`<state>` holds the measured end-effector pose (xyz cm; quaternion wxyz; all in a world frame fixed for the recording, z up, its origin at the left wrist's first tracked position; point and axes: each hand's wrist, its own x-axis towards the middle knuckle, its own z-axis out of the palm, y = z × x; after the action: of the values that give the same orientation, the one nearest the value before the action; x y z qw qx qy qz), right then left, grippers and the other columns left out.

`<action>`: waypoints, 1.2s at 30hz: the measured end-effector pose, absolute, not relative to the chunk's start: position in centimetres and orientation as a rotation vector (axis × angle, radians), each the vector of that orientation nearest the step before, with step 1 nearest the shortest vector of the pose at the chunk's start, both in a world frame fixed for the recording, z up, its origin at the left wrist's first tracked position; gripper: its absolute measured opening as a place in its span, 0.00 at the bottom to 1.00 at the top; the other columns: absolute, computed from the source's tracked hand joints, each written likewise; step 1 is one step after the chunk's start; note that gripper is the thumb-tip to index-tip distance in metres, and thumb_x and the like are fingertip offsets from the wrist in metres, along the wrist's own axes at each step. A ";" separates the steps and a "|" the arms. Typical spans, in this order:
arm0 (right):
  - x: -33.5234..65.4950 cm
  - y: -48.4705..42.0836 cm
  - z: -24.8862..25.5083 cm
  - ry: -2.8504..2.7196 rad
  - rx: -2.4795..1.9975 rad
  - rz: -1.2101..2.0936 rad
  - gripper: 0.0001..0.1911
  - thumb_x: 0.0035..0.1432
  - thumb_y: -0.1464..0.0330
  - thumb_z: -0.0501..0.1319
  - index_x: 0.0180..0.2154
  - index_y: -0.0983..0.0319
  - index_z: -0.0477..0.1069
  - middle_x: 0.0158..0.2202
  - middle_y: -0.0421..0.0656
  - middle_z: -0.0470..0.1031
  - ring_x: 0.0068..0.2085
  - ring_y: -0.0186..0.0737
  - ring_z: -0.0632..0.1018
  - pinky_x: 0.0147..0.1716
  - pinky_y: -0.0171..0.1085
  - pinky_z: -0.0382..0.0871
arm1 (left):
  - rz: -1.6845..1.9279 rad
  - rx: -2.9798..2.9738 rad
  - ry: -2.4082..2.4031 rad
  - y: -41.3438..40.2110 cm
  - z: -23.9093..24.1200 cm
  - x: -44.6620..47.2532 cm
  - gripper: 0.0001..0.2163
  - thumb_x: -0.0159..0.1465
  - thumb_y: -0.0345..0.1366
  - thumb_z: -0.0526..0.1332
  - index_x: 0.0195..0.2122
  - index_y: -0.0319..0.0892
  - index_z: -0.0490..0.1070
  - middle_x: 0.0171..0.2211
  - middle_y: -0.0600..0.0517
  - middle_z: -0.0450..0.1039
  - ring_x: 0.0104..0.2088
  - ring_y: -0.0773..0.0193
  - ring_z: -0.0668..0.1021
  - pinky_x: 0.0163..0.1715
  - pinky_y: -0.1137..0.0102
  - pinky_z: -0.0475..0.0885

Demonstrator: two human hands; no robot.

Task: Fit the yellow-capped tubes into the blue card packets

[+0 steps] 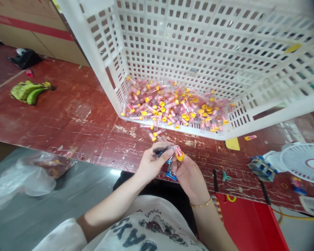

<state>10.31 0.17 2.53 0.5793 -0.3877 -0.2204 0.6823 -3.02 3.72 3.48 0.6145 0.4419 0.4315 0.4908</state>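
Both hands meet above the front edge of the red table. My left hand (150, 162) is closed, thumb pressed on the clear end of a small plastic tube, near something dark I cannot make out. The same tube (178, 151) has red-and-white print and a yellow cap pointing right. My right hand (189, 176) has its fingers closed around the capped end. Just under the fingers is a small blue shiny packet (171, 175), partly hidden. A few similar tubes (154, 134) lie on the table right behind my left hand.
A large white perforated basket (104, 83) lies tilted towards me, holding many yellow-capped tubes (172, 104). Bananas (31, 91) and a cardboard box (36, 31) are on the left. A white fan grille (307, 163), a blue packet (263, 168) and a yellow card (232, 144) lie right.
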 end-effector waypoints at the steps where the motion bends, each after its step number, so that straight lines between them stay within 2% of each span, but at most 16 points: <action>1: 10.2 0.1 2.4 -0.492 -0.886 1.633 0.09 0.54 0.61 0.65 0.32 0.60 0.76 0.29 0.40 0.74 0.27 0.31 0.70 0.27 0.32 0.69 | 1.126 1.057 0.982 3.6 3.5 -2.9 0.12 0.56 0.41 0.66 0.37 0.39 0.78 0.42 0.44 0.76 0.47 0.55 0.75 0.50 0.63 0.68; 8: 10.1 -0.5 2.0 -0.474 -0.861 1.719 0.08 0.52 0.63 0.66 0.34 0.60 0.76 0.29 0.40 0.73 0.28 0.32 0.71 0.29 0.33 0.68 | 1.116 1.262 0.911 3.4 3.1 -3.2 0.11 0.59 0.37 0.63 0.42 0.42 0.78 0.47 0.44 0.68 0.50 0.54 0.72 0.52 0.59 0.67; 13: 11.0 -0.3 1.8 -0.620 -0.950 1.727 0.11 0.53 0.60 0.66 0.33 0.61 0.76 0.26 0.40 0.73 0.27 0.32 0.72 0.28 0.33 0.69 | 1.099 1.327 0.849 3.3 2.6 -3.2 0.09 0.59 0.34 0.64 0.41 0.42 0.77 0.47 0.44 0.67 0.51 0.54 0.72 0.52 0.58 0.68; 15: 11.5 -0.4 1.9 -0.770 -1.096 1.599 0.11 0.54 0.60 0.65 0.32 0.62 0.76 0.22 0.40 0.73 0.25 0.32 0.73 0.27 0.33 0.69 | 1.138 1.383 0.830 3.3 2.4 -3.2 0.08 0.59 0.32 0.64 0.40 0.42 0.77 0.45 0.45 0.68 0.51 0.55 0.71 0.53 0.57 0.66; 17: 11.8 -0.7 2.4 -0.904 -1.242 1.335 0.07 0.54 0.64 0.65 0.33 0.61 0.76 0.22 0.39 0.74 0.25 0.32 0.74 0.28 0.33 0.70 | 1.186 1.442 0.831 3.3 2.3 -3.1 0.08 0.58 0.31 0.64 0.39 0.43 0.77 0.44 0.45 0.68 0.50 0.56 0.71 0.53 0.57 0.66; 20: 11.9 -1.0 3.9 -1.061 -1.288 0.952 0.06 0.54 0.68 0.66 0.37 0.59 0.76 0.33 0.42 0.76 0.32 0.35 0.77 0.34 0.36 0.74 | 1.232 1.538 0.859 3.2 2.1 -3.1 0.08 0.58 0.28 0.64 0.39 0.44 0.77 0.44 0.46 0.67 0.49 0.58 0.72 0.52 0.58 0.67; 23: 11.9 -1.1 5.7 -1.297 -1.281 0.770 0.08 0.54 0.71 0.65 0.38 0.58 0.76 0.40 0.44 0.75 0.39 0.40 0.77 0.39 0.38 0.74 | 1.247 1.592 0.876 3.2 2.2 -3.0 0.10 0.58 0.26 0.63 0.39 0.44 0.76 0.46 0.47 0.66 0.50 0.58 0.72 0.52 0.58 0.68; 29: 12.6 -0.8 7.2 -1.569 -1.304 0.644 0.09 0.56 0.75 0.62 0.37 0.58 0.77 0.38 0.43 0.77 0.39 0.38 0.78 0.40 0.36 0.74 | 1.250 1.676 0.916 3.1 2.0 -3.2 0.14 0.56 0.22 0.61 0.40 0.44 0.76 0.48 0.46 0.65 0.52 0.58 0.71 0.53 0.59 0.67; 36: 12.8 -0.8 6.4 -1.443 -1.284 0.788 0.08 0.59 0.73 0.60 0.37 0.58 0.77 0.38 0.42 0.76 0.39 0.37 0.78 0.38 0.35 0.75 | 1.244 1.657 0.931 3.1 1.8 -3.1 0.11 0.58 0.25 0.63 0.40 0.45 0.76 0.47 0.47 0.66 0.50 0.58 0.72 0.52 0.58 0.68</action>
<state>12.81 -0.78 6.40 0.5036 -0.5316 -0.5976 0.3265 -3.05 3.06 1.76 0.4216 0.6614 0.3717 0.4966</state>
